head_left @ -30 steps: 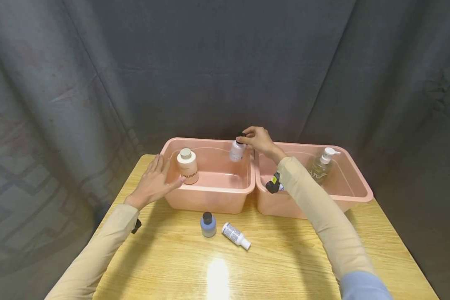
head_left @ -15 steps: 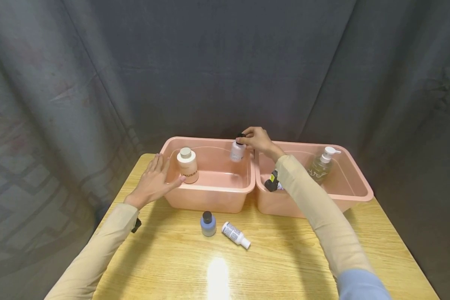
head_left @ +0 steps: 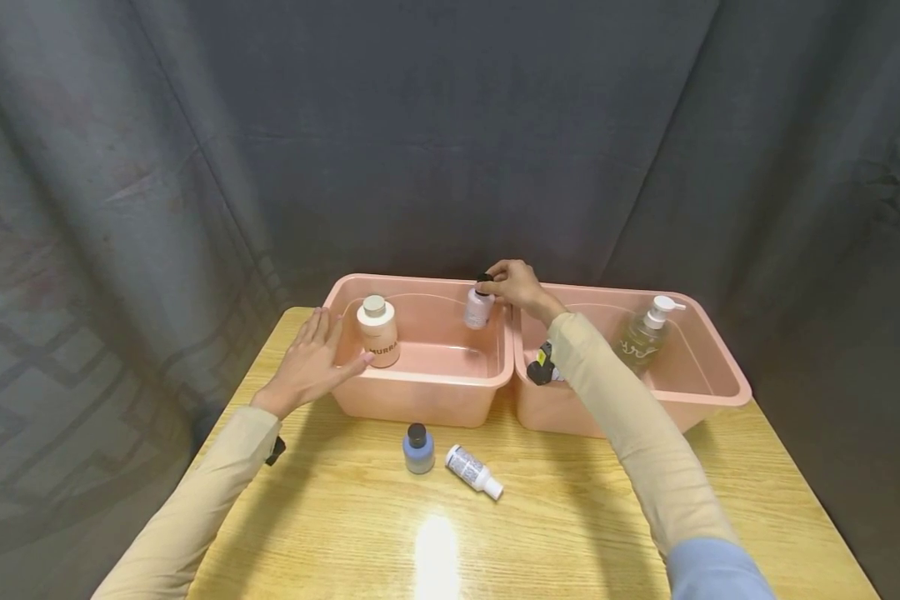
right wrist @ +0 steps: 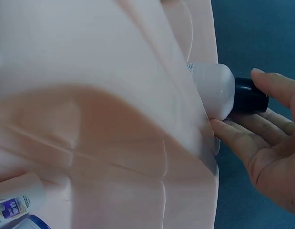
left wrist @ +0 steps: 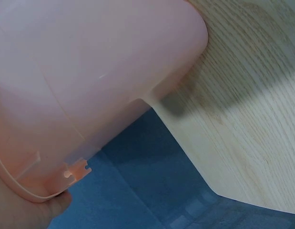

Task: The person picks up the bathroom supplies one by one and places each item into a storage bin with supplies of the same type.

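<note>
our right hand [head_left: 516, 285] pinched the black cap of a small white bottle [head_left: 478, 308], held over the left pink bin [head_left: 420, 392] at its far right corner; our left hand [head_left: 309, 363], fingers straight, pressed that bin's left wall on the bench [head_left: 570, 517].

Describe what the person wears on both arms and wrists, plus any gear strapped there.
Both arms wear long, close-fitting beige sleeves to the wrist. The left hand and right hand are bare: no gloves, rings or watch visible. A small black device sits under the left wrist; a black one with a yellow mark hangs under the right forearm. A light blue cuff covers the right upper arm.
</note>
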{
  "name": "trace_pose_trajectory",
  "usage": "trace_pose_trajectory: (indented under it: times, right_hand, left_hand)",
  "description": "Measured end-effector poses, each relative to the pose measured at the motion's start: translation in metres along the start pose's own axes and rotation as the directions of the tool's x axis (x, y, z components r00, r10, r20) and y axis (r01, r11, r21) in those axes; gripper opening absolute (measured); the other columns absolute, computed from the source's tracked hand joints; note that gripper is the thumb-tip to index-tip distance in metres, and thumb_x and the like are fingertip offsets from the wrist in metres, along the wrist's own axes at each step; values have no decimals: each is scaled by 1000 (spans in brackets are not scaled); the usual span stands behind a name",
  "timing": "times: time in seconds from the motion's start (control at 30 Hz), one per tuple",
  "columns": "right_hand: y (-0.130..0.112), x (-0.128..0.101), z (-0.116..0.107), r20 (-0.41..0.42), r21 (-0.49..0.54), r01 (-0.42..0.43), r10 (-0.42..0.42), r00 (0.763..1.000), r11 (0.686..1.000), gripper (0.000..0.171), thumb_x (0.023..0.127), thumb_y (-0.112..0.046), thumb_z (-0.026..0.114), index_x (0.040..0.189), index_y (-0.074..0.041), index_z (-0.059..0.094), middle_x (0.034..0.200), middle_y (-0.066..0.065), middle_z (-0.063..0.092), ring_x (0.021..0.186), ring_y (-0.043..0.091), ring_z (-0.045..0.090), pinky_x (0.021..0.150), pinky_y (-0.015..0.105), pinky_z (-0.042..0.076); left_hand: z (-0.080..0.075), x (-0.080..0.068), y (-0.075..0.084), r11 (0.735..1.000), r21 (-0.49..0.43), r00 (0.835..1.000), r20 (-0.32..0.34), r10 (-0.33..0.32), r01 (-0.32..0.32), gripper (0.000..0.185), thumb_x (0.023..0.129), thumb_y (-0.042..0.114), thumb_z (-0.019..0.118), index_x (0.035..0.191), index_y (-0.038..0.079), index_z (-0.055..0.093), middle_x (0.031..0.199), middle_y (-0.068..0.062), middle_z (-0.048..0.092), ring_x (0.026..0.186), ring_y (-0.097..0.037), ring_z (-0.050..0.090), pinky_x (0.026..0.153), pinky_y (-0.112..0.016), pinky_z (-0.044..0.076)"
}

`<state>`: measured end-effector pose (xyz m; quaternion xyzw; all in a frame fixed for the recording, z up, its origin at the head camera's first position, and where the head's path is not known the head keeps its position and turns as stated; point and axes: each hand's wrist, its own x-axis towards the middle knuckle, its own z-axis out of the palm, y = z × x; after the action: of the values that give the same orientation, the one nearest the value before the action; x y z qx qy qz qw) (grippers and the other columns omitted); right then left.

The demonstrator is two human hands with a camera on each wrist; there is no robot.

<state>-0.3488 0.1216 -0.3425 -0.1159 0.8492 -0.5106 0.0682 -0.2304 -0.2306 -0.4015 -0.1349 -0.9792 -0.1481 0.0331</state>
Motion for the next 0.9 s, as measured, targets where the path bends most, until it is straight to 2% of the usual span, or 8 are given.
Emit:
trace_pose_trajectory:
  times: [0.2, 0.47, 0.6, 0.73, 0.8, 0.9]
  right_hand:
    - [0, 0, -1, -5, 10, -3, 4, 1000, 1000, 42, 91, -6, 71, 123, 16, 55, 120, 30, 60, 105, 35, 63, 91, 43, 54]
    - [0, 0, 0, -33, -68, -23, 20, 999, 997, 40, 90, -9, 73, 120, 12, 59, 116, 25, 65, 100, 33, 66, 85, 36, 57]
    - [-1, 0, 1, -44, -120, -36, 31, 999, 992, 40, 88, -12, 76, 119, 10, 62, 113, 24, 67, 95, 28, 67, 75, 27, 57]
    - [-1, -1, 1, -58, -186, -42, 32, 998, 982, 42, 86, -16, 78, 117, 7, 64, 110, 21, 69, 90, 24, 65, 66, 20, 51]
    - [-1, 0, 1, -62, -209, -42, 29, 998, 977, 41, 85, -16, 79, 116, 7, 66, 109, 20, 70, 90, 24, 64, 68, 22, 49]
    - [-1, 0, 1, -69, -248, -38, 22, 997, 968, 39, 83, -13, 81, 114, 6, 68, 109, 20, 70, 93, 26, 64, 79, 29, 48]
  left_hand:
    - [0, 1, 1, 1000, -4, 1000, -2, -4, 4, 103, 92, 73, 39, 156, -4, 12, 160, -30, -1, 148, -42, -3, 119, -53, 3]
    - [0, 1, 2, 1000, 3, 1000, 7, -5, 5, 104, 92, 74, 37, 156, -4, 10, 160, -29, -3, 148, -43, -2, 119, -54, 3]
    - [0, 1, 2, 1000, 3, 1000, 5, -2, 2, 104, 92, 74, 38, 156, -4, 11, 160, -29, -3, 148, -43, -2, 119, -54, 3]
    - [0, 0, 1, 1000, -5, 1000, 5, -1, 1, 103, 92, 73, 38, 156, -3, 11, 160, -29, -3, 148, -41, -4, 119, -54, 3]
    - [0, 0, 1, 1000, -6, 1000, 6, -1, 1, 103, 92, 73, 39, 156, -2, 11, 160, -29, -3, 148, -40, -6, 119, -54, 3]
    - [0, 0, 0, 1000, -4, 1000, 7, -3, 3, 103, 92, 73, 38, 156, -2, 10, 160, -29, -4, 148, -39, -7, 119, -53, 3]
